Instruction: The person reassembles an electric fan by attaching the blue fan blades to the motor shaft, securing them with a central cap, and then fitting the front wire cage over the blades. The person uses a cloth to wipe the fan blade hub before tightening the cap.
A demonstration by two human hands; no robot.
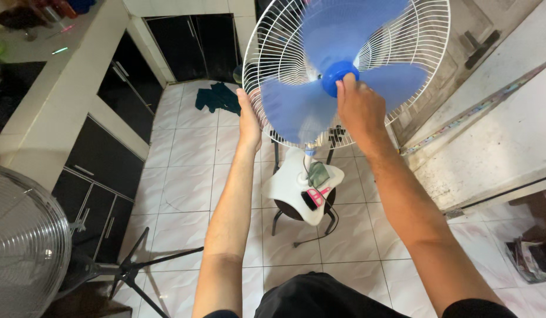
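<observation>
A fan with a white wire rear guard (273,35) and translucent blue blades (396,82) stands in front of me, its front open. My left hand (248,118) grips the lower left rim of the guard. My right hand (358,106) closes its fingers on the blue hub cap (334,73) at the centre of the blades. Below the blades, the white fan body (290,182) with pink buttons rests on a black stool (284,215).
A second fan's silver guard (22,247) stands at lower left on a black stand (131,271). A white counter with dark cabinets (102,159) lines the left. A dark green cloth (217,97) lies on the tiled floor. A white slab (496,147) is at right.
</observation>
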